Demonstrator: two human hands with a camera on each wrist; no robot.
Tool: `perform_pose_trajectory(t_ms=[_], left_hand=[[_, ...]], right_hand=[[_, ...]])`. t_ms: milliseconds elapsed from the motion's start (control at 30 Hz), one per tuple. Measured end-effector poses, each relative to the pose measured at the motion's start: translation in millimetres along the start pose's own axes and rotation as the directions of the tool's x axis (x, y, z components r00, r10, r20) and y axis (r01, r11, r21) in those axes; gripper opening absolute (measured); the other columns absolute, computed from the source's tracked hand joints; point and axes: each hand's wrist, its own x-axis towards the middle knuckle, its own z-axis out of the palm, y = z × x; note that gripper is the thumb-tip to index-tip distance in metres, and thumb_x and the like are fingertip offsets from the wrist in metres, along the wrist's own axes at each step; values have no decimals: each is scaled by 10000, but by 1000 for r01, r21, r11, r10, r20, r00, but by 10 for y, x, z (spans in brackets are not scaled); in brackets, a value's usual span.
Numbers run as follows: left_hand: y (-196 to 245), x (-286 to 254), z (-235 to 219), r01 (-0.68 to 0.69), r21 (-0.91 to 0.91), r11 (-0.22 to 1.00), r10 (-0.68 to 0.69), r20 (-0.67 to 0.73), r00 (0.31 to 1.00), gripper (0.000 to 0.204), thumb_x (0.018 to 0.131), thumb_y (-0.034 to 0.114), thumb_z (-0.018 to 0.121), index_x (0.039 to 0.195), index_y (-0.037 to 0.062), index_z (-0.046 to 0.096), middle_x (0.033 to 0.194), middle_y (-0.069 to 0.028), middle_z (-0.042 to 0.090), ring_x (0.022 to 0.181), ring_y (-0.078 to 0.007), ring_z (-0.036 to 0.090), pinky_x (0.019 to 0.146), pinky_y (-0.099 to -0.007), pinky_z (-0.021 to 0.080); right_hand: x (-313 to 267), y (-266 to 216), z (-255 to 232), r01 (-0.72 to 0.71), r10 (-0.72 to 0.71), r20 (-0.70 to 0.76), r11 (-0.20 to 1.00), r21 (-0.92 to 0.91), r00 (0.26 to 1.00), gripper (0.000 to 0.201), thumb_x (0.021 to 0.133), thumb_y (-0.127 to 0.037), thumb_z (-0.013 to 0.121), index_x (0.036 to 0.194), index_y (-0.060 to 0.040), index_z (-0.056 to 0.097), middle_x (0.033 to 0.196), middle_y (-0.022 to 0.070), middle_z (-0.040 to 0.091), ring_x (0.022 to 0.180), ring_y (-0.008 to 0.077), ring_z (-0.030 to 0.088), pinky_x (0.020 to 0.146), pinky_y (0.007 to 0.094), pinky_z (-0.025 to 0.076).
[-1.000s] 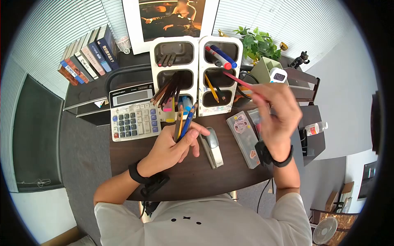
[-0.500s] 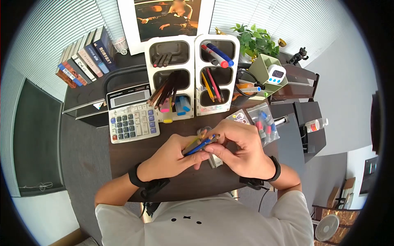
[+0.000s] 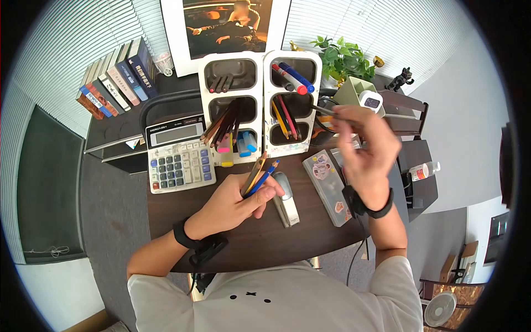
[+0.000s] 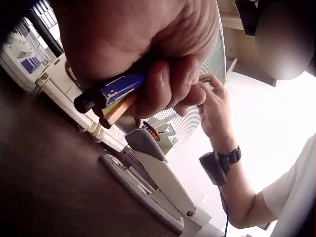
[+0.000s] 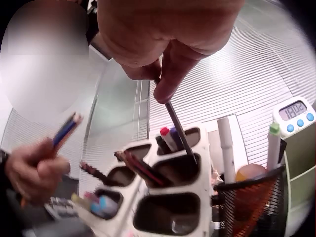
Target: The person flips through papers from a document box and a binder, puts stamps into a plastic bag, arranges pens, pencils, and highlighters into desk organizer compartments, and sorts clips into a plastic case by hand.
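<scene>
Left hand [image 3: 232, 203]: yours is curled round a small bunch of pencils, among them a blue pencil [image 3: 264, 178] and a yellow pencil [image 3: 255, 176], points standing up past your thumb.
Right hand [image 3: 366, 149]: you pinch a dark pencil [image 5: 177, 124] between thumb and fingers, slanting down, its lower end at the right side of an organizer's middle compartment; you cannot tell from these views whether it touches.
Right pen organizer [image 3: 287, 148]: in front of you, with a red marker [image 3: 301, 89], a blue marker [image 3: 297, 77] and a black marker in the far compartment; a red pencil [image 3: 288, 115] and a second yellow pencil lean toward you from the middle one.
Left pen organizer [image 3: 235, 93]: just beside it, brown pencils in the middle compartment, highlighters in the near one.
Stapler [image 3: 286, 205]: on the counter [image 3: 249, 238], just beside your left hand.
Sticker-covered case [image 3: 326, 185]: near your right hand.
Calculator [image 3: 182, 157]: left of the organizers.
Mesh cup [image 5: 252, 202]: right of the organizers, pens inside, near a digital timer [image 5: 295, 116].
Farther out: books [image 3: 119, 77] to your left, a leafy plant [image 3: 345, 61] and a black figurine [image 3: 399, 80] to your right.
</scene>
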Motion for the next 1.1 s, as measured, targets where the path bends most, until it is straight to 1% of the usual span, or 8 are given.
perform_pose_trajectory(t_ms=[233,367,467,633,767,867,967,1100], left_hand=[[-41,3,5,-17,-10,1000,16,-42,999,335,1121,384,578,1153,56,644,736,21,561,650,-44,508,590,-227,389],[13,-11,-2,-34,-50,998,36,33,999,386,1117,437,566,1171,59,619,769,12,582,666,-50,510,602,-232,402],[38,-34,54,-102,57,993,97,98,990,416,1124,460,537,1167,56,627,772,0,605,650,-53,510,603,-234,410],[126,-66,52,-33,71,997,19,188,982,473,1137,481,488,1164,34,639,754,-18,624,583,-65,506,558,-242,407],[74,-85,5,12,-70,997,-6,89,996,512,1160,484,413,1151,21,632,729,-14,612,547,-44,464,513,-217,363],[0,-40,-8,-25,-119,993,23,-18,1000,524,1170,483,373,1135,25,625,705,-5,594,540,-30,429,501,-201,331],[-3,-16,-4,-33,-100,994,30,-39,999,525,1171,489,362,1122,36,622,683,2,574,553,-24,420,501,-196,312],[-20,-24,12,-11,-56,998,11,5,1000,489,1174,459,379,1134,38,624,679,6,568,579,-35,441,531,-209,334]], right_hand=[[-82,-101,215,-63,65,262,998,-18,963,333,855,16,777,1179,-15,705,1050,158,737,880,366,720,808,423,580],[-95,-485,4,192,-147,277,971,-141,950,400,858,-56,820,1229,17,692,1110,142,698,765,324,655,718,391,547],[-246,-644,58,-421,191,527,834,358,828,288,898,-67,829,1159,-11,723,962,98,685,702,168,629,612,333,508],[-309,-622,55,-648,294,611,570,505,735,80,961,-41,774,1020,-6,733,871,64,684,716,101,632,630,256,511],[-124,-492,-233,-473,414,241,670,573,878,66,982,-7,729,1029,35,707,936,76,685,746,78,604,625,227,468],[0,-305,-339,-207,240,-82,935,288,967,81,952,68,720,1025,34,712,957,77,693,730,106,609,622,264,491],[90,-182,-198,132,-136,-14,980,-150,991,173,874,99,770,1026,25,735,933,91,684,719,172,645,631,301,521],[-57,-46,93,42,-21,158,990,-133,987,295,836,40,815,1121,-10,756,972,121,679,803,285,678,705,370,548]])
